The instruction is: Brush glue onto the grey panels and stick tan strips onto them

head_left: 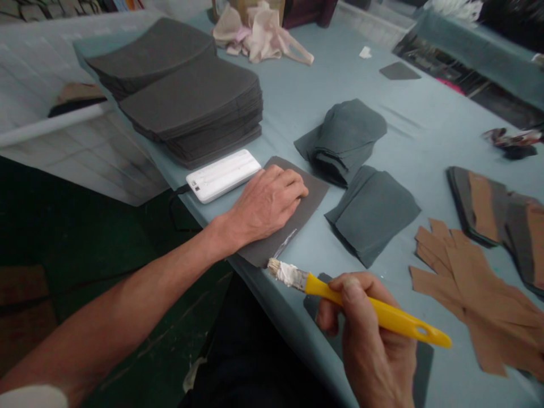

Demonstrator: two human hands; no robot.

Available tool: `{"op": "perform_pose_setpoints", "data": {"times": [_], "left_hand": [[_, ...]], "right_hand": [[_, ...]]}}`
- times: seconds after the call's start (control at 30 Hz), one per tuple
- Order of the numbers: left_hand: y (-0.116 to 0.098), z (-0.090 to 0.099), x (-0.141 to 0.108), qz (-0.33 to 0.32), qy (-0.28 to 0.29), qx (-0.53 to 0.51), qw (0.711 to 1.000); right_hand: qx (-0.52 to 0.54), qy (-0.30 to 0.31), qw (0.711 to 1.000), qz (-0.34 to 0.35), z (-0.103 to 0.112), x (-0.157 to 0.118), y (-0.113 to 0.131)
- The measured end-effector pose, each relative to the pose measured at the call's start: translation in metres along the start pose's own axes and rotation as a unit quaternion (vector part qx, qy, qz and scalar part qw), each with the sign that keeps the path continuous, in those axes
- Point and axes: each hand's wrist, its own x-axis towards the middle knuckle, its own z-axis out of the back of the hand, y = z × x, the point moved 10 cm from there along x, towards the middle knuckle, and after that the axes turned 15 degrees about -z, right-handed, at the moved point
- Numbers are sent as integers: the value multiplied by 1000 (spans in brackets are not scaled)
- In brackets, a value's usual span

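My left hand (266,204) lies flat and open on a dark grey foam sheet (306,212), pressing it to the table near the edge. A thin pale streak of glue shows on the sheet below my palm. My right hand (365,334) grips a yellow-handled flat brush (395,317) just past the sheet's lower corner. Its pale bristles are clotted with something white. Beside my left hand lies a flat white power bank (223,175) with a black cable. Two folded grey fabric bundles (372,215) sit to the right of the sheet.
Tall stacks of dark grey cut pieces (191,107) stand at the back left of the blue-grey covered table (323,73). Tan cut strips (476,294) lie at the right, and a pale pink cloth (259,37) lies at the far end. The table's near edge drops to a dark floor.
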Motion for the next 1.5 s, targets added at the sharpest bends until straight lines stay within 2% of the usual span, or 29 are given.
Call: {"op": "perform_pose_setpoints", "data": {"times": [0.17, 0.23, 0.3, 0.4, 0.47, 0.53, 0.6, 0.67, 0.8, 0.9, 1.03, 1.17, 1.3, 1.5], "left_hand": [[0, -4, 2, 5, 39, 12, 999], [0, -3, 3, 5, 51, 15, 999], [-3, 3, 6, 2, 47, 19, 999], [-17, 22, 9, -2, 18, 25, 1000], [-35, 40, 10, -7, -15, 17, 1000], [-55, 59, 8, 10, -78, -60, 995], [-78, 63, 5, 38, -98, -154, 983], [-103, 56, 5, 67, -96, -254, 960], [-148, 25, 11, 115, -43, -402, 907], [-167, 13, 18, 138, -24, -445, 884], [-177, 9, 24, 158, 6, -420, 894], [-182, 11, 27, 156, 19, -391, 907], [-185, 7, 28, 163, 27, -393, 905], [-182, -4, 24, 178, 46, -395, 900]], "right_hand": [[149, 25, 984, -90, 12, 16, -20], [202, 59, 970, -124, 15, 22, -27], [244, 105, 953, -145, 17, 25, -31], [298, 147, 928, -166, 27, 28, -36], [335, 162, 912, -171, 35, 30, -39], [375, 175, 895, -166, 44, 34, -41], [412, 180, 879, -159, 53, 37, -42], [434, 191, 865, -163, 59, 37, -43], [453, 220, 843, -187, 68, 30, -40], [452, 199, 848, -193, 81, 28, -42], [448, 144, 866, -171, 103, 29, -51], [427, 115, 887, -131, 122, 29, -55], [413, 95, 899, -107, 135, 29, -52], [388, 69, 912, -117, 142, 27, -45]]}}
